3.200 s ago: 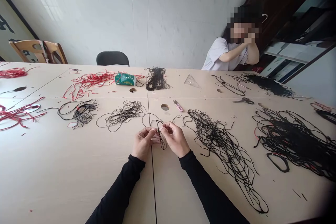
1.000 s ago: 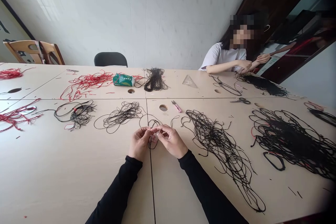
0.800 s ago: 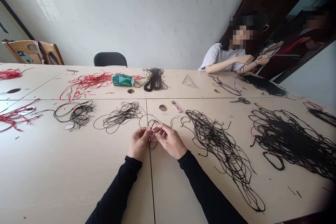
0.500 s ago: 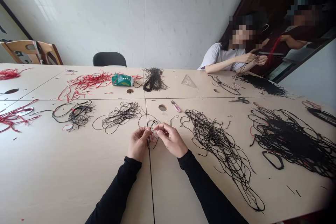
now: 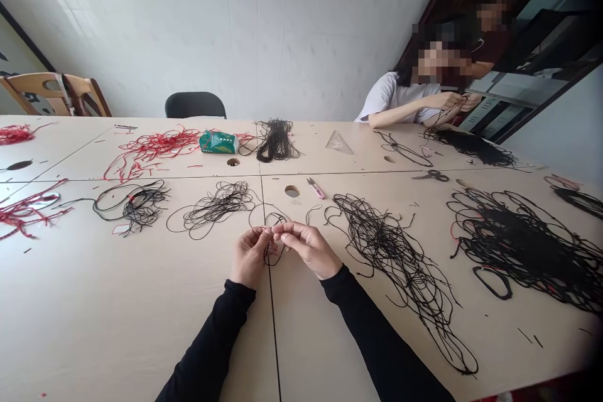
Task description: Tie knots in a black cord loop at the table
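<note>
A thin black cord (image 5: 274,261) hangs in a small loop beneath my hands, over the seam of the table. My left hand (image 5: 251,254) pinches it between thumb and forefinger. Fingertips nearly touching the left ones, my right hand (image 5: 308,245) is also closed in a pinch on the cord; the exact spot is hidden by the fingers. Left of my hands lies a loose coil of thin black cord (image 5: 219,208). To the right spreads a bundle of knotted black cords (image 5: 391,245). Pink thread snips (image 5: 315,188) rest just beyond my right hand.
Red cords (image 5: 162,146), a green packet (image 5: 219,142), a black cord bundle (image 5: 277,141) and a clear triangle ruler (image 5: 338,142) lie farther back. Black scissors (image 5: 431,176) and a big cord pile (image 5: 527,251) are at right. A co-worker (image 5: 400,97) handles cord across the table; another person stands behind.
My right hand's fingertips have come closer to my left hand's. The left hand stays nearly in place. The person standing behind has shifted left and turned.
</note>
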Action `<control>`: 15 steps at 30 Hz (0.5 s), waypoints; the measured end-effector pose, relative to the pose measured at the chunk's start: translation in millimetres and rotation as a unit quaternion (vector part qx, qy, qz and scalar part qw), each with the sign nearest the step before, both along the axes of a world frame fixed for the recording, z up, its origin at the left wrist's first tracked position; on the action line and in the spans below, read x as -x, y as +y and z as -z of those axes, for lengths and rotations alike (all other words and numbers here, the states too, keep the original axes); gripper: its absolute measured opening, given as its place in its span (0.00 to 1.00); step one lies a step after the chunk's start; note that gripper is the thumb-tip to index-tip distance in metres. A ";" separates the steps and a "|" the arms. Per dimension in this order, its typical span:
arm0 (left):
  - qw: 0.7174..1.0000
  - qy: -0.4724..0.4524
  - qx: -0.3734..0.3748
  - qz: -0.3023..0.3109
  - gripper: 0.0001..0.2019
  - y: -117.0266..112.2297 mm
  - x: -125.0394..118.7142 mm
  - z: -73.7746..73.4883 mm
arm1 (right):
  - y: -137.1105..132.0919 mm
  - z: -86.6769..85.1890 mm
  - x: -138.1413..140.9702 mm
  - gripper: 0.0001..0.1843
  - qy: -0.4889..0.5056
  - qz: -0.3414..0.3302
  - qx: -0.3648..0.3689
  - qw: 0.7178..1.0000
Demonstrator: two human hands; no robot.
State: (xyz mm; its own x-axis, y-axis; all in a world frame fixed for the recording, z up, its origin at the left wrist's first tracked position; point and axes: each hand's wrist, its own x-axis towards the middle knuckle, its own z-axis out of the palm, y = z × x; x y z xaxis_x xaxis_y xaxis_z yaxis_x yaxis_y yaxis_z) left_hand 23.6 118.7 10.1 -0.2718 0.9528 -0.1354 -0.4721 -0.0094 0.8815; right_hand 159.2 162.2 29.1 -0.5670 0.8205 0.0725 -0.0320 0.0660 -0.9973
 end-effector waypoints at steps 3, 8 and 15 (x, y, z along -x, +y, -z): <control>1.000 0.004 -0.004 0.005 0.17 -0.1 -0.7 -0.2 | -0.1 0.8 1.1 0.14 -0.010 0.036 -0.014 0.999; 1.000 0.004 -0.010 0.018 0.16 -0.5 -0.8 1.6 | -0.8 2.2 1.6 0.12 -0.069 0.104 -0.125 0.984; 0.999 -0.038 -0.015 0.015 0.15 0.0 2.3 -1.0 | 0.5 11.0 1.4 0.10 -0.177 0.131 -0.264 0.939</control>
